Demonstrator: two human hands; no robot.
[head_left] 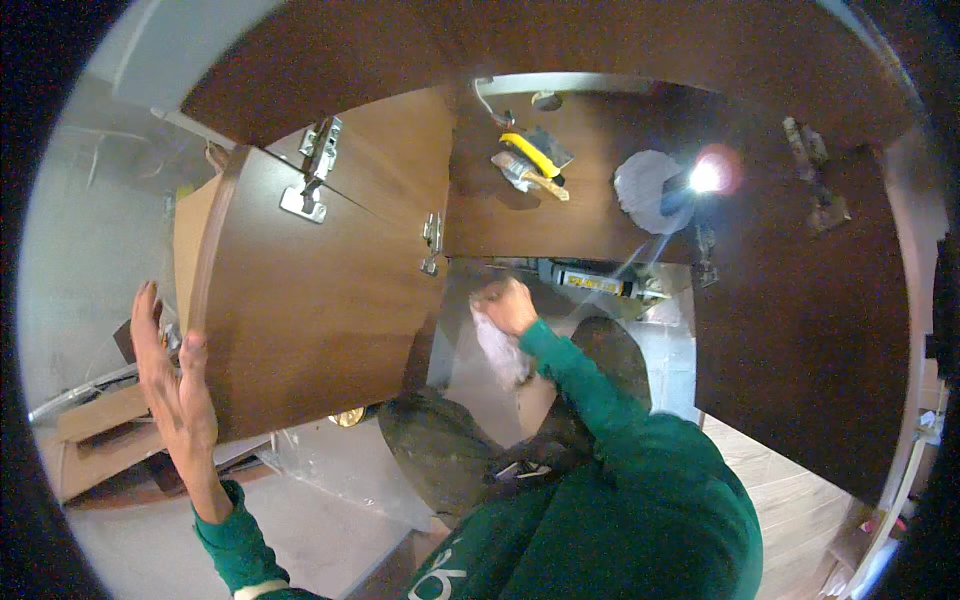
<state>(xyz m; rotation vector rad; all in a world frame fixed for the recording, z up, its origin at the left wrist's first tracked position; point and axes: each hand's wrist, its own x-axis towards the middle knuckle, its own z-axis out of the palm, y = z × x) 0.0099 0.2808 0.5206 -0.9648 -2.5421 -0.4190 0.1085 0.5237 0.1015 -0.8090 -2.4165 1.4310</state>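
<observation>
1. The left fingers (148,315) are open and spread beside the outer edge of the left door (310,300); I cannot tell whether they touch it. If that door swings, its edge could knock or pinch them.
2. The right fingers (490,296) grip a pale cloth (502,355), which hangs below them. Because its lower end is loose, it could snag or slip out.
3. A sealant tube (590,283) lies just to the right of the right fingers; a wide sweep could roll it.
4. Farther beyond the right fingers, a yellow-handled tool (530,155) and a brush (530,177) lie close together; a raised wrist could bump them.
5. Well right of those fingers, a lit lamp (708,175) glares, and could hide small things nearby.
6. Counted: one cloth, one tube, one yellow-handled tool, one brush, one lamp.
7. Also two doors, both open: the left one and the right door (800,340), right of both hands' fingers. At least four hinges (317,170) show.
</observation>
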